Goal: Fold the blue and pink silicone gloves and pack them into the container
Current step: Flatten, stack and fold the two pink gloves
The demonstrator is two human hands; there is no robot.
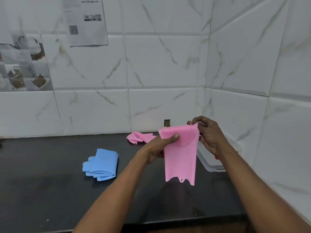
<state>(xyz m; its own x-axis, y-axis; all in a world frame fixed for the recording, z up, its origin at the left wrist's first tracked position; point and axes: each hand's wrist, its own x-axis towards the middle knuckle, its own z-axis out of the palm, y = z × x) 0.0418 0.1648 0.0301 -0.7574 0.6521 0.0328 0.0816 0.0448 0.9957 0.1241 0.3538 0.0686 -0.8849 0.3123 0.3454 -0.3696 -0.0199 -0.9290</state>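
Note:
I hold a pink silicone glove (180,158) in the air above the black counter (50,190), bristled palm side toward me and cuff hanging down. My left hand (158,147) pinches its upper left corner, thumb on the bristles. My right hand (210,135) grips the folded top right edge. A second pink glove (139,137) lies crumpled by the back wall. The blue gloves (101,163) lie folded in a stack on the counter to the left. A clear plastic container (210,163) sits at the right near the wall, partly hidden by my right arm and the glove.
White marble-look tiles form the back and right walls, meeting in a corner. Printed papers (85,21) hang on the back wall at upper left. The counter's front edge runs along the bottom of the view.

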